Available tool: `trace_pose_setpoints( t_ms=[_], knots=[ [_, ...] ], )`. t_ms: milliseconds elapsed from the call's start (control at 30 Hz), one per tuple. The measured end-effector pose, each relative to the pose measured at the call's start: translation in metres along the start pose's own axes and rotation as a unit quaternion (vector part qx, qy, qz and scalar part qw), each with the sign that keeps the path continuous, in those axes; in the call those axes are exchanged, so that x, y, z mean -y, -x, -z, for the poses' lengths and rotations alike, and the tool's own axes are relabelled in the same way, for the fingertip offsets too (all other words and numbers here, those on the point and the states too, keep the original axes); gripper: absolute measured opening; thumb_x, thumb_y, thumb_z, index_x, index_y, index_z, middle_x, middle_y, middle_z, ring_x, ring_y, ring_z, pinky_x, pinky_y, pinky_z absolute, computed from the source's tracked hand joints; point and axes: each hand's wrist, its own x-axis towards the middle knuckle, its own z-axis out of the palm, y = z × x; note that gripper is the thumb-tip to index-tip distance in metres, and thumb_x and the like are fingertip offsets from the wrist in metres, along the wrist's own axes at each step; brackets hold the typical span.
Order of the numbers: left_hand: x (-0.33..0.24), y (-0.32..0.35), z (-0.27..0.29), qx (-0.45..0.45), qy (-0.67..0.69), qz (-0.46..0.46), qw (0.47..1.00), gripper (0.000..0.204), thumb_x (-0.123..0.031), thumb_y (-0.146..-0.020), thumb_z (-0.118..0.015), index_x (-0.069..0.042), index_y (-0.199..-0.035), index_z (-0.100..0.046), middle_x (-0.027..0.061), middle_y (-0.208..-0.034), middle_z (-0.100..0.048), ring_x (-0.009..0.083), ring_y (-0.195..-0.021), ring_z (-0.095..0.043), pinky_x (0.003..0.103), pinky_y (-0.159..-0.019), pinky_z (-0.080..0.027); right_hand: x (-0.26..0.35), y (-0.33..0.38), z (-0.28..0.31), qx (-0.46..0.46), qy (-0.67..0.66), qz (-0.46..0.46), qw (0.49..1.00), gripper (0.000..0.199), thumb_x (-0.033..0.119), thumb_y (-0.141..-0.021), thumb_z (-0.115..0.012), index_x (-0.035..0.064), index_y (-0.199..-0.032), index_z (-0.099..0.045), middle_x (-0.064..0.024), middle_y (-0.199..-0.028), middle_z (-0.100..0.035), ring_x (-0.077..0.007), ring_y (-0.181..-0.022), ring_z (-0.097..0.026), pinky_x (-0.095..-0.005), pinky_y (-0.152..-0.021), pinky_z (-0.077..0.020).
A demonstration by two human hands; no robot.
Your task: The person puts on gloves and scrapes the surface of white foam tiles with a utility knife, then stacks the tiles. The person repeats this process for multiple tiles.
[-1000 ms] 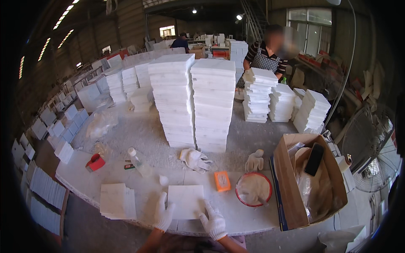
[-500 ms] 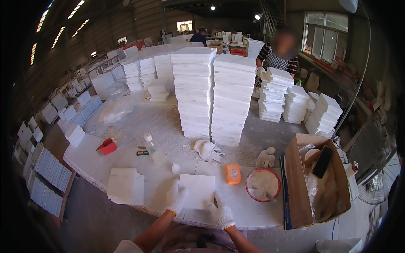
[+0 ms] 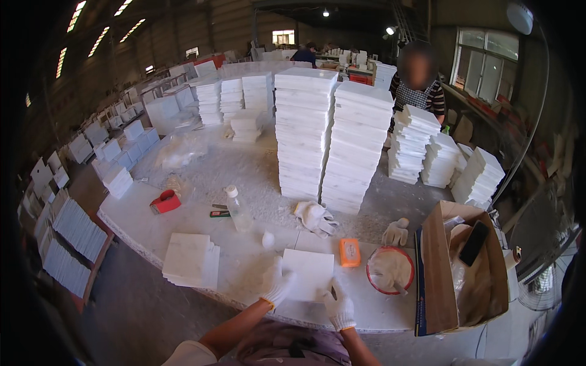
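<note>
Both my hands wear white knit gloves and grip a square white stone tile [image 3: 309,274] near the table's front edge. My left hand [image 3: 278,285] is on the tile's left edge, and my right hand [image 3: 339,307] has its thumb against the lower right edge. The undersides of my fingers are hidden. Left of them lies a short stack of white tiles [image 3: 191,260]. An orange box [image 3: 350,252] sits just right of the tile, beside a red-rimmed bowl of pale powder [image 3: 389,270] with a tool in it. A small white bulb-shaped thing [image 3: 268,240] stands behind my left hand.
Two tall tile stacks [image 3: 305,134] rise mid-table, with loose gloves [image 3: 315,218] before them. A clear bottle [image 3: 239,210], a green-and-black cutter [image 3: 220,213] and a red tape dispenser [image 3: 165,202] lie left. An open carton [image 3: 436,274] holding a phone stands right. A person [image 3: 421,91] is behind more stacks.
The view has swung a little, so everything sits further right. My hands and the tile have also slid right over the table, closer to the orange box. The other person's gloved hand is no longer visible.
</note>
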Motion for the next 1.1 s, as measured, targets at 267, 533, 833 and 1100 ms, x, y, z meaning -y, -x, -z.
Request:
trace_pose_setpoints(
  t_ms=[267,533,833,1100],
  knots=[
    [-0.004,0.007,0.0,0.018,-0.031,0.004,0.999,0.062,-0.03,-0.08,-0.068,-0.001,-0.132,-0.049,0.0271,-0.111,-0.064,0.0433,-0.107,-0.061,0.054,-0.09,-0.047,-0.001,0.01,0.002,-0.054,-0.007,0.015,0.998,0.05,0.019,-0.091,-0.064,-0.0001,-0.137,-0.055,-0.0256,-0.124,-0.063,-0.0374,-0.11,-0.065,-0.0402,-0.093,-0.0511],
    [0.016,0.018,0.008,0.053,0.107,-0.027,0.992,0.062,-0.017,-0.087,-0.066,0.002,-0.142,-0.045,0.0244,-0.129,-0.058,0.036,-0.121,-0.057,0.043,-0.101,-0.046,-0.002,0.02,0.005,-0.073,-0.01,0.076,0.994,0.052,0.016,-0.093,-0.065,-0.0006,-0.141,-0.051,-0.0243,-0.138,-0.057,-0.0399,-0.127,-0.055,-0.0422,-0.105,-0.0453],
    [0.01,0.042,0.024,-0.089,0.189,-0.033,0.977,0.051,-0.009,-0.09,-0.066,0.0,-0.138,-0.053,0.0195,-0.136,-0.055,0.0292,-0.124,-0.056,0.038,-0.102,-0.047,-0.01,0.004,0.013,0.016,0.093,0.087,0.992,0.082,0.042,-0.091,-0.068,-0.0032,-0.15,-0.034,-0.0296,-0.121,-0.061,-0.0447,-0.105,-0.062,-0.0484,-0.087,-0.0521],
    [-0.012,0.043,0.02,-0.058,-0.073,-0.173,0.98,0.056,-0.017,-0.085,-0.069,-0.002,-0.137,-0.053,0.0218,-0.131,-0.06,0.0407,-0.119,-0.056,0.048,-0.098,-0.045,-0.008,-0.009,0.013,0.055,0.123,0.058,0.989,0.086,0.052,-0.09,-0.065,-0.0054,-0.147,-0.038,-0.0318,-0.125,-0.059,-0.0446,-0.098,-0.065,-0.0471,-0.076,-0.0547]
  ],
)
